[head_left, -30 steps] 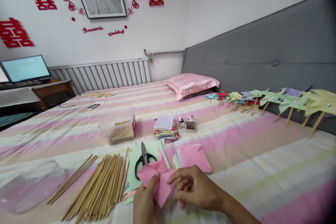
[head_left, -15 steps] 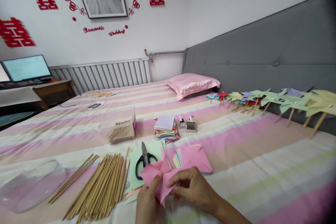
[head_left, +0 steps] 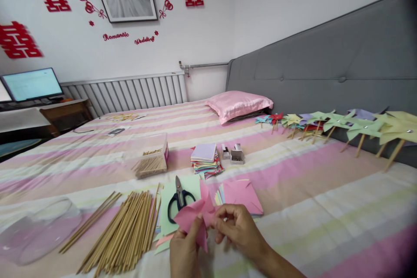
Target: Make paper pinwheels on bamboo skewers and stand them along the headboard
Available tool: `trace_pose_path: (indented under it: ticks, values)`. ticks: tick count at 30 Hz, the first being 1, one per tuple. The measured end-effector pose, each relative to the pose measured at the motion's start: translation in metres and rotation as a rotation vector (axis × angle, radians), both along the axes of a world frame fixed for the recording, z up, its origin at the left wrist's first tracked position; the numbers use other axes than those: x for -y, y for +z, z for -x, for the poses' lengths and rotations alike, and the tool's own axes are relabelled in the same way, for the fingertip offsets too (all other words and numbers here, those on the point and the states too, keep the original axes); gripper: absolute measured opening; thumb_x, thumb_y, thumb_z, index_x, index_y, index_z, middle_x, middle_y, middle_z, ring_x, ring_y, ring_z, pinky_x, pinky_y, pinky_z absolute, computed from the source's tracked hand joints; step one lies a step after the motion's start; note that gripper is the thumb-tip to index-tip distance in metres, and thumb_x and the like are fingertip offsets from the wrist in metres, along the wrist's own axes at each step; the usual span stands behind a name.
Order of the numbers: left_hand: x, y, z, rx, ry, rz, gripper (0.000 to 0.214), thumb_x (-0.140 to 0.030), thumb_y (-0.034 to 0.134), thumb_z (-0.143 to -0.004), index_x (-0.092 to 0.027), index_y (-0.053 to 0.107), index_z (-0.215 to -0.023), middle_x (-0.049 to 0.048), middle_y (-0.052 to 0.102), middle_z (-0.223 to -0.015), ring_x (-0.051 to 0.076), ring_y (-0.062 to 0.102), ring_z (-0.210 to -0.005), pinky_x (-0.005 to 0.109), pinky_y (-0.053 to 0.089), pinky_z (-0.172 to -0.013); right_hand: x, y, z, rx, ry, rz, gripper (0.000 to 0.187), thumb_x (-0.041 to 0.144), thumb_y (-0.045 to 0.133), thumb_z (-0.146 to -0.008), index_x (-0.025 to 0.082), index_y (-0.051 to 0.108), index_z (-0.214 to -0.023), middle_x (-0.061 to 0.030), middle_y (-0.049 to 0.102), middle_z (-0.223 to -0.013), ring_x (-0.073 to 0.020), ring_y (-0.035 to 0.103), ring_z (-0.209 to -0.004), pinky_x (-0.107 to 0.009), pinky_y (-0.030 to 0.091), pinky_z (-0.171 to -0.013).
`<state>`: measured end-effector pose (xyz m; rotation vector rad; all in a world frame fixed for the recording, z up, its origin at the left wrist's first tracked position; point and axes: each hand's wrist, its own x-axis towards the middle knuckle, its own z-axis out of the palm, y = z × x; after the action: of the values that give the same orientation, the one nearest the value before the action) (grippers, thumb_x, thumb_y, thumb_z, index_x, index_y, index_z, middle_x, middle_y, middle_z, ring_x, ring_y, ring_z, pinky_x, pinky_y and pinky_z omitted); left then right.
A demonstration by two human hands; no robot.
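Note:
A pink paper pinwheel (head_left: 190, 213), its corners folded toward the middle, is held up near the bed's front edge. My left hand (head_left: 184, 252) grips it from below, the thumb pressed on its centre. At its right side my right hand (head_left: 241, 231) has thumb and forefinger pinched on the paper's edge; the fingertips are partly hidden. Just behind lie dark-handled scissors (head_left: 178, 191) on light green paper (head_left: 167, 189). Beyond my right hand is a stack of pink paper squares (head_left: 243, 197) with cut corners.
Wooden sticks (head_left: 127, 230) lie at left beside a clear plastic lid (head_left: 48, 230). Farther back are a clear box (head_left: 153, 163) of thin sticks, a stack of coloured paper (head_left: 204, 153) and small pin boxes (head_left: 237, 155). Finished pinwheels (head_left: 365, 128) line the grey headboard (head_left: 309, 65).
The pinwheel has turned a little in my left hand, and its right-hand blade has shifted. My right hand has moved slightly right and its fingers have curled more.

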<state>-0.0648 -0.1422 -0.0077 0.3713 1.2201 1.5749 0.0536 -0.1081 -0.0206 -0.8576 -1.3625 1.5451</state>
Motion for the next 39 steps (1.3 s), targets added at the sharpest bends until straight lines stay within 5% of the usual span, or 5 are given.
trace_pose_path:
  ticks: [12, 32, 39]
  values:
    - [0.001, -0.001, -0.005, -0.060, -0.002, 0.003, 0.024, -0.030, 0.078, -0.050, -0.011, 0.063, -0.055, -0.0025, 0.058, -0.044, 0.010, 0.048, -0.044, 0.020, 0.036, -0.045, 0.002, -0.002, 0.002, 0.066, -0.102, -0.001, 0.026, 0.039, 0.062, -0.070, 0.015, 0.051, -0.068, 0.0030, 0.057, -0.049, -0.0093, 0.053, -0.037, -0.014, 0.034, -0.030]
    - [0.001, -0.007, -0.004, -0.264, -0.007, -0.032, 0.023, -0.030, 0.078, -0.049, -0.011, 0.065, -0.054, -0.0016, 0.059, -0.046, 0.011, 0.048, -0.049, 0.020, 0.037, -0.049, -0.002, 0.004, -0.003, 0.142, -0.081, -0.011, 0.025, 0.036, 0.065, -0.067, 0.013, 0.056, -0.061, 0.0009, 0.056, -0.047, -0.0085, 0.049, -0.041, -0.017, 0.031, -0.038]
    - [0.001, 0.001, -0.010, 0.025, 0.012, 0.033, 0.023, -0.021, 0.080, -0.043, -0.013, 0.060, -0.050, -0.0035, 0.056, -0.039, 0.009, 0.048, -0.038, 0.020, 0.036, -0.041, 0.000, 0.001, -0.001, 0.141, -0.081, -0.052, 0.025, 0.036, 0.065, -0.067, 0.017, 0.049, -0.063, 0.0021, 0.056, -0.051, -0.0086, 0.048, -0.043, -0.018, 0.033, -0.041]
